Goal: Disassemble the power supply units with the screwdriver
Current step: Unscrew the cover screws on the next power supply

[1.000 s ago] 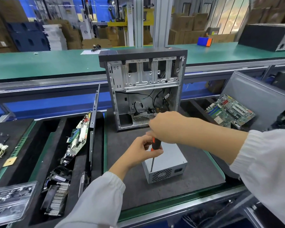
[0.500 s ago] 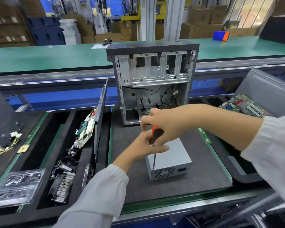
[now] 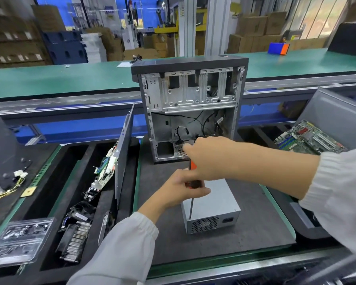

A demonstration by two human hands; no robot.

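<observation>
The grey metal box-shaped power supply unit [image 3: 211, 208] lies on the dark foam mat [image 3: 224, 241] of the bench, just in front of the open grey computer case [image 3: 190, 112], its vented end with a power socket facing the camera. The orange-and-black-handled screwdriver [image 3: 192, 182] stands nearly upright over it, its thin steel shaft reaching down to the unit's near top edge. The left hand [image 3: 182, 189] grips the lower handle, its fingers curled round it; the right hand [image 3: 206, 157] closes over the handle's top.

The case stands upright with its side off, showing empty drive bays above and loose black cables below. To the left, a black foam tray [image 3: 49, 202] holds a circuit board [image 3: 105, 171] set on edge, a dark flat panel [image 3: 123, 151] leaning beside it, a finned heatsink with fan [image 3: 75, 239] and a clear plastic bag [image 3: 19, 239]. To the right, a grey bin [image 3: 337, 112] holds a green motherboard [image 3: 308, 138]. No writing can be read.
</observation>
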